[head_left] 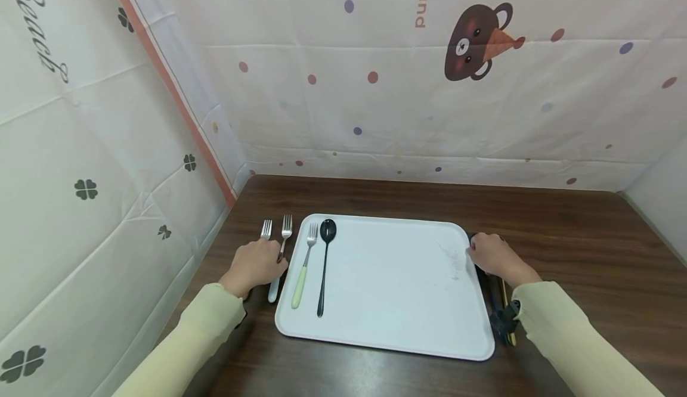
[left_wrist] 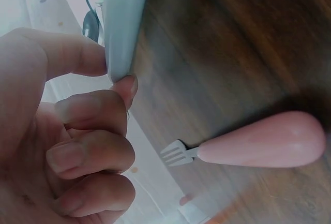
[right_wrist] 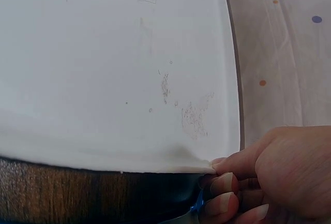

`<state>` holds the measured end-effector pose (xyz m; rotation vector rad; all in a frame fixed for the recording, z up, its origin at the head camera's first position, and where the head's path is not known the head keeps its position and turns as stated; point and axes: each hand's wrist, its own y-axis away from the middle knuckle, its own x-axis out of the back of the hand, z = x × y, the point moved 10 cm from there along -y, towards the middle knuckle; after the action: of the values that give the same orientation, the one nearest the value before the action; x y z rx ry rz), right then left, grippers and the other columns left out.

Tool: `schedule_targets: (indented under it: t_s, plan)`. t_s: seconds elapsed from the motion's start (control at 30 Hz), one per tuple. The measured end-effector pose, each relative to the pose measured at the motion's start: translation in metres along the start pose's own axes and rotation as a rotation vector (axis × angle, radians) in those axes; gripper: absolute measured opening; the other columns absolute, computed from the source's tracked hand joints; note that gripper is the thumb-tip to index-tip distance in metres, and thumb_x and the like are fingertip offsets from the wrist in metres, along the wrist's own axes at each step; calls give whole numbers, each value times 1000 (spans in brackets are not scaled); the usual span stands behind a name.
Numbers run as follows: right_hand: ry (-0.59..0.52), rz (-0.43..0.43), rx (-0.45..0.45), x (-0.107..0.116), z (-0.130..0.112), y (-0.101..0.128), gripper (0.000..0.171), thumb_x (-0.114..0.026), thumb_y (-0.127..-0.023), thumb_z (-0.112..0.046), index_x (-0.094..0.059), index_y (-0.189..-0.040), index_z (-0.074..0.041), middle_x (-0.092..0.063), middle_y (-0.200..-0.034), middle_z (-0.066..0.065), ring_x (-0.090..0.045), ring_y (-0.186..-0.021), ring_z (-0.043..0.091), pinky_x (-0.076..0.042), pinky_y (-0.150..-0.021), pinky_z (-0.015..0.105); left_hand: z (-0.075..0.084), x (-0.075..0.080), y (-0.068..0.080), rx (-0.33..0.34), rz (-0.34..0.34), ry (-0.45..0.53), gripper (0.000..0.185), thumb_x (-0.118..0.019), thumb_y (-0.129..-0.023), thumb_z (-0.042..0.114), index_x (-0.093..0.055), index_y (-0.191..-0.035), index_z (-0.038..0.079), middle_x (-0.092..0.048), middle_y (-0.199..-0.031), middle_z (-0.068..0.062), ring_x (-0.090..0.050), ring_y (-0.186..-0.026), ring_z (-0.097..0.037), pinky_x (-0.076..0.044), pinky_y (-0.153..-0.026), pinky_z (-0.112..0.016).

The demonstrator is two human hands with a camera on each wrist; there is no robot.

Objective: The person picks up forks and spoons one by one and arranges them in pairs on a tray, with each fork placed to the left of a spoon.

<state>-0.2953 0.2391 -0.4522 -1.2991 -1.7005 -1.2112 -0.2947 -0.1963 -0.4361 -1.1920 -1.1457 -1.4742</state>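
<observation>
White tray (head_left: 392,284): lies flat on the dark wooden table (head_left: 563,230), near its front edge, long side toward you. Your left hand (head_left: 256,264): at the tray's left edge; in the left wrist view your thumb and forefinger pinch the rim between them, the other fingers (left_wrist: 90,151) curled into the palm. Your right hand (head_left: 496,256): at the tray's right edge; in the right wrist view your fingertips (right_wrist: 223,181) curl under the rim with the thumb on top, clamped on it. On the tray, left part: a green-handled fork (head_left: 303,269) and a black spoon (head_left: 324,263), side by side, heads away from you, not touching. On the table, just left of the tray: a blue-handled fork (head_left: 279,260) partly under your left hand, and a pink-handled fork (left_wrist: 253,142) beside it, its tines (head_left: 266,229) showing past your knuckles. On the table, just right of the tray: dark utensils (head_left: 501,310) below your right wrist, kind cannot be told. Backdrop: a dotted sheet with a bear print (head_left: 474,42).
</observation>
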Motion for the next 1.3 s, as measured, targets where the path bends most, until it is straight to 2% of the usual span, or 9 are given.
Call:
schedule_targets:
  t_s: [0.27, 0.47, 0.63, 0.9, 1.07, 1.3]
  plan:
    - [8, 4, -10, 0, 2, -1, 25, -48, -98, -11, -59, -101, 12, -53, -67, 10, -51, -58, 19, -42, -54, 29, 15, 7, 0, -48, 32, -3, 31, -57, -86, 24, -50, -58, 14, -41, -51, 0, -40, -49, -15, -30, -44, -30]
    - [3, -25, -30, -5, 4, -4, 25, -47, -99, -12, -60, -98, 9, -49, -63, 7, -49, -54, 17, -40, -52, 27, 28, 9, 1, -88, 49, 14, 32, -57, -85, 23, -48, -56, 14, -38, -50, 2, -38, -48, -14, -28, -43, -29]
    - [-8, -51, -34, -8, 4, -3, 27, -45, -100, -11, -59, -101, 11, -47, -63, 7, -48, -53, 16, -40, -53, 27, 36, 8, 1, -105, 56, 43, 38, -57, -85, 23, -42, -52, 16, -34, -46, 5, -33, -44, -11, -25, -42, -28]
    - [-4, -63, -45, -10, 4, -4, 28, -44, -100, -11, -57, -107, 14, -49, -65, 8, -50, -53, 17, -41, -53, 28, 57, 9, -3, -146, 72, 63, 35, -57, -85, 24, -44, -53, 16, -38, -48, 4, -37, -45, -11, -27, -41, -27]
    - [4, -73, -66, -11, 4, -5, 29, -43, -100, -11, -57, -108, 13, -51, -67, 8, -52, -55, 17, -42, -54, 28, 69, 10, -4, -187, 85, 79, 37, -57, -85, 22, -43, -51, 16, -35, -47, 4, -35, -44, -11, -25, -41, -27]
    - [5, -79, -75, -9, 3, -4, 30, -44, -100, -11, -56, -111, 15, -54, -70, 10, -54, -59, 19, -43, -56, 28, 81, 5, -7, -195, 59, 81, 39, -56, -86, 23, -40, -51, 17, -33, -48, 5, -34, -43, -10, -24, -41, -27]
